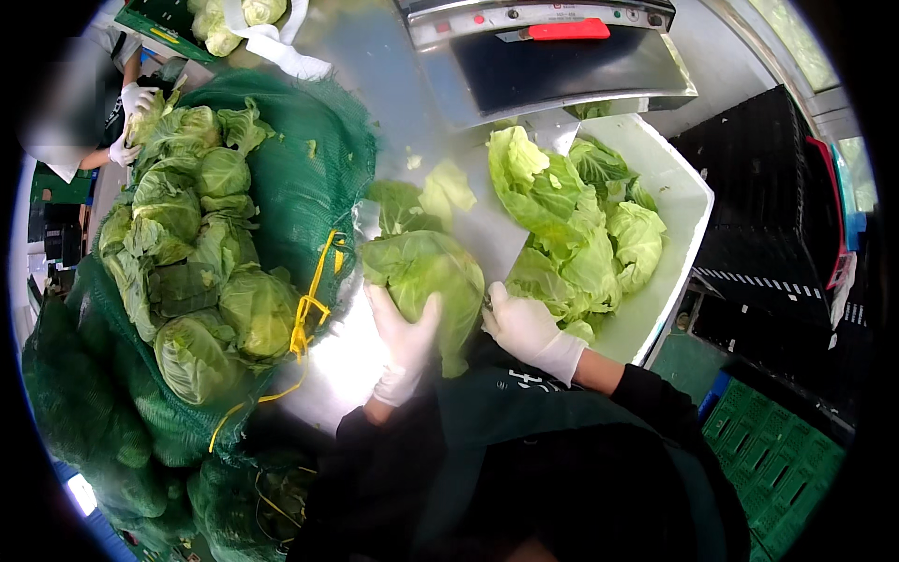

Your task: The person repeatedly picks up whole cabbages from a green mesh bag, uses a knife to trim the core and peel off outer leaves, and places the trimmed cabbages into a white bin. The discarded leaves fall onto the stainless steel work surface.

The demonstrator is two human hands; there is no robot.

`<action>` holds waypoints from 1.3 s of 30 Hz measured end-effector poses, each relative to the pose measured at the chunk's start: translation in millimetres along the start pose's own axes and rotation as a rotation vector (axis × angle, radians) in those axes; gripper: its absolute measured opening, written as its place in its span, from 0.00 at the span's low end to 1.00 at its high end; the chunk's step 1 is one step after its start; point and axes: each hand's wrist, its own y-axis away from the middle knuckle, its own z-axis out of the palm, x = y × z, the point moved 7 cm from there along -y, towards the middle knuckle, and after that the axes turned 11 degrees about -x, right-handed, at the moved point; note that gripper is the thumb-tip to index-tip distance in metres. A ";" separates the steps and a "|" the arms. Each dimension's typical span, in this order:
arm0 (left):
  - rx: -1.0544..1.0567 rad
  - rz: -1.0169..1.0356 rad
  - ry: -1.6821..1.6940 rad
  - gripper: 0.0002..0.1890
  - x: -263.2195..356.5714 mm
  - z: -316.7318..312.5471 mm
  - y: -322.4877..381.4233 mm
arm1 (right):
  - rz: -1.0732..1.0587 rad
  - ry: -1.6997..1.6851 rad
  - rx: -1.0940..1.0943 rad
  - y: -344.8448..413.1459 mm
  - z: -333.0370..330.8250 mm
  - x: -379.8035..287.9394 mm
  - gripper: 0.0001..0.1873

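Note:
Both of my hands wear white gloves. My left hand (407,337), thumb spread, holds a green cabbage (439,270) with loose outer leaves from below on the metal work table (383,63). To the right of the cabbage, my right hand (523,323) is curled round a small dark object at its fingertips, too hidden to name. Beyond the cabbage lie loose cabbage leaves (446,193). Right of them, a white bin (667,154) holds a heap of torn cabbage leaves (569,232). On the left, several whole cabbages (168,204) lie on a green mesh sack (302,147).
A red-handled knife (569,30) lies on a steel machine (555,70) at the back. A co-worker's gloved hands (133,105) touch a cabbage at far left. Full mesh sacks (84,393) stand lower left. Black crates (744,175) and green crates (772,449) are at right.

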 end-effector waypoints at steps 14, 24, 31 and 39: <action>0.022 -0.020 0.113 0.42 -10.5 -3.6 7.6 | 0.215 -0.118 -0.182 -30.1 16.4 23.4 0.31; -0.330 0.022 0.245 0.34 4.3 26.4 -30.9 | 0.127 -0.162 0.212 10.7 -34.9 24.3 0.34; -0.332 -0.004 0.333 0.38 7.3 0.5 -19.1 | 0.353 -1.017 0.318 36.7 -18.4 109.9 0.03; -0.184 -0.171 0.550 0.35 -32.4 -23.0 -7.0 | 0.638 0.341 0.212 123.1 -51.3 255.1 0.18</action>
